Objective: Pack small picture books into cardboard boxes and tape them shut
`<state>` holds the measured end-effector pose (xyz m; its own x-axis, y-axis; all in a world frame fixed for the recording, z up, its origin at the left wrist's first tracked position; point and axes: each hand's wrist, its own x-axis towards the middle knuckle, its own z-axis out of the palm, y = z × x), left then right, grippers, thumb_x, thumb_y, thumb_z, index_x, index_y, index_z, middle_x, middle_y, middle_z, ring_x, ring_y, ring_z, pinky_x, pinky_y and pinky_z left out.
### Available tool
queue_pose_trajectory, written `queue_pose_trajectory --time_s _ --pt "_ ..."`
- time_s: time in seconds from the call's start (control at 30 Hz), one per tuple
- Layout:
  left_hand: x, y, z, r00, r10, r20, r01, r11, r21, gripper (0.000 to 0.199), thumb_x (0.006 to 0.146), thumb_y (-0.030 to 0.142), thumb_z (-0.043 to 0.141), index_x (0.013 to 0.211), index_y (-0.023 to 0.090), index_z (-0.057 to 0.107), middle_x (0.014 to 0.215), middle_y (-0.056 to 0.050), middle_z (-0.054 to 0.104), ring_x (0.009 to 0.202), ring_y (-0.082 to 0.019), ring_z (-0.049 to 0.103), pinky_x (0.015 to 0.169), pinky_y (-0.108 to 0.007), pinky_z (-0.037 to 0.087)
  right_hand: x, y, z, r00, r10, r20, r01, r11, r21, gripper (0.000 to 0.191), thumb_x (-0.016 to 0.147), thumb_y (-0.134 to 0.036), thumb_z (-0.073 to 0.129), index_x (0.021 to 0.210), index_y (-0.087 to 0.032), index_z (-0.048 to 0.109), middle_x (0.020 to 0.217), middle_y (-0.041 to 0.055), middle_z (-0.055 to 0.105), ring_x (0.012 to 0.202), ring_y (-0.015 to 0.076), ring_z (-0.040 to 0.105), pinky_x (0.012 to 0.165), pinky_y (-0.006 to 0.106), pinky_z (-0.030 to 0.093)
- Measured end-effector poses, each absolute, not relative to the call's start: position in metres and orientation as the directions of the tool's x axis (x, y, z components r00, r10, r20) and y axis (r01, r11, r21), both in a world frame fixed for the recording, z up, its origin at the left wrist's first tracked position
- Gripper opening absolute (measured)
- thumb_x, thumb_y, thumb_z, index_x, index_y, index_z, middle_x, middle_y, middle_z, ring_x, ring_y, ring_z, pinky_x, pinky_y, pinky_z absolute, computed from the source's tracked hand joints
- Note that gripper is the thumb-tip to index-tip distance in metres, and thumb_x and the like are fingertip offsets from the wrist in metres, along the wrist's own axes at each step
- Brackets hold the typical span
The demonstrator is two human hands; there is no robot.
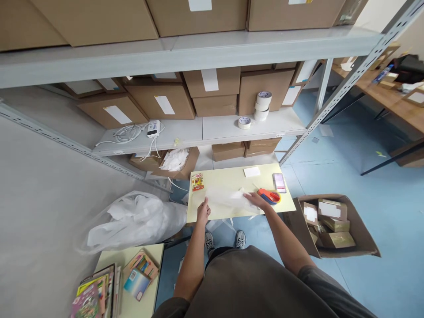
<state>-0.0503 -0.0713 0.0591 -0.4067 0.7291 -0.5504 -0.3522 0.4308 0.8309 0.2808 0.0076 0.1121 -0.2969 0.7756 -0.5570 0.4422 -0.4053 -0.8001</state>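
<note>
Holding a thin, translucent white plastic sheet over a pale yellow rectangular tabletop. Gripping its left end with the left hand, fingers curled in and thumb raised. Pinching its right end with the right hand, fingers straighter, near an orange-and-blue plastic tool. Well apart, with the sheet between.

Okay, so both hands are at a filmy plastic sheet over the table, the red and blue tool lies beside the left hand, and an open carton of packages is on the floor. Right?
Not quite: the head view shows the red and blue tool beside the right hand, not the left hand. The rest stands.
</note>
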Motion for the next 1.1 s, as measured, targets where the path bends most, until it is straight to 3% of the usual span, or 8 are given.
queue_pose_trajectory --time_s 0.1,0.2,0.3,0.37,0.53,0.67,0.83,1.1 --pt "-0.048 -0.072 0.057 -0.39 0.761 -0.519 -0.413 0.359 0.837 0.056 0.071 0.068 0.085 0.081 0.023 0.053 0.055 0.01 0.043 0.045 -0.006 0.045 0.047 -0.018 0.038 0.282 0.013 0.121 -0.329 0.731 -0.598 0.446 -0.437 -0.781 0.048 0.093 -0.061 0.068 0.112 -0.019 0.081 0.106 0.0104 0.08 0.098 0.0256 0.073 0.088 0.033 0.059" --pt "-0.046 -0.071 0.057 -0.448 0.74 -0.503 -0.373 0.356 0.857 0.069 0.072 0.057 0.09 0.125 0.025 0.06 0.095 -0.002 0.07 0.071 -0.011 0.068 0.067 -0.022 0.053 0.28 0.015 0.123 -0.35 0.717 -0.603 0.476 -0.418 -0.774 0.054 0.094 -0.062 0.067 0.124 -0.019 0.078 0.121 0.0112 0.079 0.112 0.0275 0.072 0.101 0.037 0.057" --pt "-0.048 -0.065 0.06 -0.459 0.755 -0.468 -0.316 0.354 0.88 0.098 0.072 0.041 0.091 0.155 0.036 0.041 0.14 -0.012 0.062 0.102 -0.017 0.075 0.084 -0.027 0.057 0.278 0.015 0.12 -0.379 0.695 -0.611 0.492 -0.409 -0.769 0.056 0.094 -0.067 0.064 0.121 -0.02 0.079 0.127 0.0117 0.077 0.115 0.028 0.071 0.105 0.037 0.056" --pt "-0.053 -0.058 0.065 -0.451 0.778 -0.437 -0.281 0.341 0.897 0.106 0.068 0.03 0.092 0.159 0.038 0.037 0.148 -0.013 0.059 0.111 -0.02 0.073 0.09 -0.029 0.057 0.279 0.015 0.117 -0.404 0.674 -0.618 0.49 -0.411 -0.769 0.057 0.092 -0.07 0.065 0.117 -0.02 0.079 0.125 0.0113 0.078 0.114 0.0283 0.071 0.106 0.037 0.055" --pt "-0.071 -0.036 0.081 -0.365 0.873 -0.323 -0.066 0.321 0.945 0.066 0.054 0.013 0.091 0.118 0.023 0.075 0.114 -0.008 0.078 0.108 -0.024 0.073 0.095 -0.033 0.058 0.288 0.019 0.109 -0.361 0.653 -0.666 0.486 -0.478 -0.732 0.053 0.077 -0.066 0.082 0.108 -0.024 0.08 0.123 0.0118 0.078 0.114 0.0324 0.07 0.108 0.046 0.05" --pt "-0.078 -0.031 0.088 -0.369 0.857 -0.36 0.039 0.401 0.915 0.02 0.064 0.029 0.087 0.077 0.019 0.075 0.082 -0.007 0.078 0.089 -0.025 0.074 0.08 -0.032 0.059 0.298 0.019 0.104 -0.359 0.671 -0.649 0.444 -0.489 -0.75 0.059 0.063 -0.048 0.095 0.115 -0.027 0.077 0.12 0.0096 0.077 0.112 0.0331 0.07 0.104 0.047 0.052" --pt "-0.081 -0.037 0.084 -0.465 0.789 -0.401 0.094 0.495 0.864 0.023 0.068 0.038 0.084 0.068 0.021 0.068 0.064 -0.005 0.071 0.078 -0.026 0.073 0.069 -0.029 0.054 0.303 0.005 0.088 -0.439 0.69 -0.575 0.198 -0.55 -0.811 0.076 0.052 -0.032 0.098 0.123 -0.025 0.07 0.11 0.0074 0.078 0.099 0.0296 0.072 0.09 0.041 0.057" --pt "-0.077 -0.03 0.059 -0.521 0.724 -0.452 0.313 0.655 0.688 0.038 0.084 0.051 0.071 0.058 0.025 0.06 0.053 -0.006 0.062 0.078 -0.031 0.074 0.072 -0.032 0.05 0.286 -0.005 0.03 -0.028 0.796 -0.605 0.096 -0.6 -0.794 0.048 0.073 -0.068 0.073 0.077 -0.023 0.056 0.073 0.004 0.067 0.069 0.021 0.063 0.071 0.036 0.055"
